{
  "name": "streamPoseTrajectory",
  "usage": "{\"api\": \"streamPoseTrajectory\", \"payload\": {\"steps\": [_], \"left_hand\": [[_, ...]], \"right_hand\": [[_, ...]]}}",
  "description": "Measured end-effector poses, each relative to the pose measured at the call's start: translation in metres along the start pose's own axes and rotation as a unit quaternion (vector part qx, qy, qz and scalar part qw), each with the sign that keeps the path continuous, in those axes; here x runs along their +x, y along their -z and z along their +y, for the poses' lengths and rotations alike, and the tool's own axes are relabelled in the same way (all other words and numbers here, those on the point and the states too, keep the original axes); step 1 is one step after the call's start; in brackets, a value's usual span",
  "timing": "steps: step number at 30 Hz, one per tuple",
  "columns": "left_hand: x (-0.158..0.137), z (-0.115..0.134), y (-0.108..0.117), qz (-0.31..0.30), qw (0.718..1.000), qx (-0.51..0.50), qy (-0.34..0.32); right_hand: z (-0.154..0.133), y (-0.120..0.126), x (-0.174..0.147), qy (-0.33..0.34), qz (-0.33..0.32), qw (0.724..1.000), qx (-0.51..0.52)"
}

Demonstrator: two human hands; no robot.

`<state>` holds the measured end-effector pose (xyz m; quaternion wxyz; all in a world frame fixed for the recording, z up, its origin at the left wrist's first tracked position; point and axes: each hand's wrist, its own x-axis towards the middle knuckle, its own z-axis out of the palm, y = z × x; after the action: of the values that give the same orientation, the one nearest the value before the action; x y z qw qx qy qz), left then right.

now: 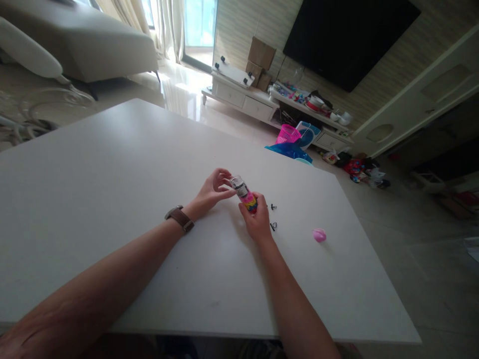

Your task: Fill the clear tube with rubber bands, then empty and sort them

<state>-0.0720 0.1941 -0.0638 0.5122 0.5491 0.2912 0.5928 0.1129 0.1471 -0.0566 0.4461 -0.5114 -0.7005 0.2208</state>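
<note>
A small clear bottle (239, 186) stands tilted over the table, its transparent neck toward the far left. Pink, yellow, blue and red bands of small things fill its lower part, with black ones near the top. My right hand (258, 219) is wrapped round the lower part of the bottle. Beside the neck is my left hand (215, 188), thumb and fingers apart and curved; the thumb tip is at the bottle, but I cannot tell if it touches. Small black loops (274, 226) lie on the table just right of my right hand. Further right sits a pink cap-like piece (319, 235).
The white table (149, 164) spreads under both arms. Past its far edge are a pink basket (288, 133) and a blue plastic bag (290, 149) near a low white cabinet (258, 107). A white chair (30, 47) stands at the left.
</note>
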Motion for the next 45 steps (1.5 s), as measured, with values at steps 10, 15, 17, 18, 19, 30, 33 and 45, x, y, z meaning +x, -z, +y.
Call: {"api": "streamPoseTrajectory", "payload": {"steps": [10, 15, 17, 18, 19, 30, 33, 45], "left_hand": [[0.003, -0.004, 0.003, 0.095, 0.994, 0.045, -0.039], [0.001, -0.002, 0.003, 0.108, 0.978, 0.152, -0.096], [-0.001, 0.002, 0.001, 0.092, 0.971, 0.19, -0.114], [-0.002, 0.003, 0.001, 0.085, 0.967, 0.207, -0.12], [-0.003, 0.005, 0.001, 0.077, 0.964, 0.223, -0.126], [-0.007, 0.008, -0.002, -0.013, 0.926, 0.33, -0.186], [-0.007, 0.009, -0.003, -0.029, 0.921, 0.344, -0.183], [-0.009, 0.012, -0.006, -0.089, 0.91, 0.363, -0.177]], "right_hand": [[0.037, 0.044, 0.012, -0.017, 0.032, 0.983, -0.178], [0.057, 0.064, 0.011, -0.077, -0.074, 0.973, -0.203], [0.055, 0.064, 0.011, -0.077, -0.092, 0.971, -0.207], [0.053, 0.063, 0.012, -0.073, -0.092, 0.97, -0.213], [0.052, 0.062, 0.013, -0.068, -0.088, 0.97, -0.218], [0.03, 0.044, 0.017, -0.091, 0.016, 0.995, 0.021], [0.019, 0.037, 0.016, -0.077, 0.042, 0.99, 0.108], [0.006, 0.025, 0.009, -0.034, 0.049, 0.989, 0.133]]}}
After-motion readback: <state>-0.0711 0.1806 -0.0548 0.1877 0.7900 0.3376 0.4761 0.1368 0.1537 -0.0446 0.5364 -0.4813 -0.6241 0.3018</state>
